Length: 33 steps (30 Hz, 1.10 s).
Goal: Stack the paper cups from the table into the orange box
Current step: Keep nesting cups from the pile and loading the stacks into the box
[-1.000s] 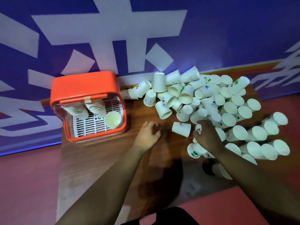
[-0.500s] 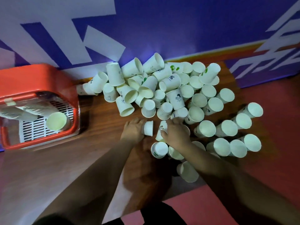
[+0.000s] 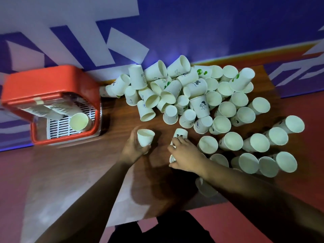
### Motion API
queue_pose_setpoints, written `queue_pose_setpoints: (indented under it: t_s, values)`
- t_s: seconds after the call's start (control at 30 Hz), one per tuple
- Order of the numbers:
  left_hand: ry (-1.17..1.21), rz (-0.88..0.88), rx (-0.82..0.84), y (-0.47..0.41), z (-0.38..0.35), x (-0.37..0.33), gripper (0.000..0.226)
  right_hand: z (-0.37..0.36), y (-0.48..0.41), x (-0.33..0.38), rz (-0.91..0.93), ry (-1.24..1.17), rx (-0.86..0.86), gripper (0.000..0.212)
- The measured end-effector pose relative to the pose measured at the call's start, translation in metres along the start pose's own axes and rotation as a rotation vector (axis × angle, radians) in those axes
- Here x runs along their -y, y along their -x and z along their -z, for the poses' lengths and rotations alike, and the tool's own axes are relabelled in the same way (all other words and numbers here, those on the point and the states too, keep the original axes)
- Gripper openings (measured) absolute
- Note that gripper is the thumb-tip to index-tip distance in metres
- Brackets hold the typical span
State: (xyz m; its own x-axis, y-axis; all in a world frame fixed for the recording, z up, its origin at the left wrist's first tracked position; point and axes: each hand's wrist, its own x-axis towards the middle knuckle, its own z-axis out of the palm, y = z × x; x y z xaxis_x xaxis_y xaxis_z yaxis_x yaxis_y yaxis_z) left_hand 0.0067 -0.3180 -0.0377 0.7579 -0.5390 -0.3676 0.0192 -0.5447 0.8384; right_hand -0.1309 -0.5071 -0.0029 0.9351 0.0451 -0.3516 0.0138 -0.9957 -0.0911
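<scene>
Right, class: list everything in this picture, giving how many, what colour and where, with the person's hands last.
table: one, brown wood, centre.
orange box: one, orange, table's left end.
stacked cups: at least two stacks, white, lying inside the box on a white slatted tray.
loose cups: dozens, white, some printed, piled on the table's right half.
held cup: one, white, in the left hand.
printed cup: one, white with dark print, just beyond the right hand.
half-hidden cup: one, white, under the right hand.
wall: purple with white shapes, behind.
floor: red, around the table.
left hand: one, grips the held cup.
right hand: one, curled over the half-hidden cup.
</scene>
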Motion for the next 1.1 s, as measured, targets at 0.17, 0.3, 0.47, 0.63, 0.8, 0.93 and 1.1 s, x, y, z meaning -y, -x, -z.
queue_pose_setpoints:
  t_s: [0.17,0.3,0.47,0.63,0.8,0.93,1.1]
  values:
    - [0.2,0.102,-0.073,0.012,0.004,0.005,0.08,-0.005,-0.006,0.011,0.096,0.171,0.068,0.064]
    - [0.268,0.126,-0.095,0.018,0.008,0.005,0.08,-0.012,-0.006,0.01,0.144,0.335,0.054,0.062]
    - [0.292,0.122,-0.145,0.026,0.02,0.007,0.073,-0.016,-0.01,0.005,0.169,0.534,0.085,0.049]
    - [0.352,0.124,-0.162,0.038,0.036,0.019,0.069,-0.008,-0.015,0.012,0.14,0.462,0.092,0.045]
    - [0.344,0.094,-0.219,0.05,0.076,0.028,0.067,0.03,-0.031,0.045,-0.134,-0.155,0.002,0.067]
    - [0.292,0.003,-0.274,0.054,0.129,0.025,0.074,0.066,-0.063,0.077,-0.404,-0.738,-0.018,0.058]
    - [0.29,-0.105,-0.453,0.047,0.207,0.028,0.074,0.082,-0.095,0.129,-0.508,-1.365,-0.153,0.039]
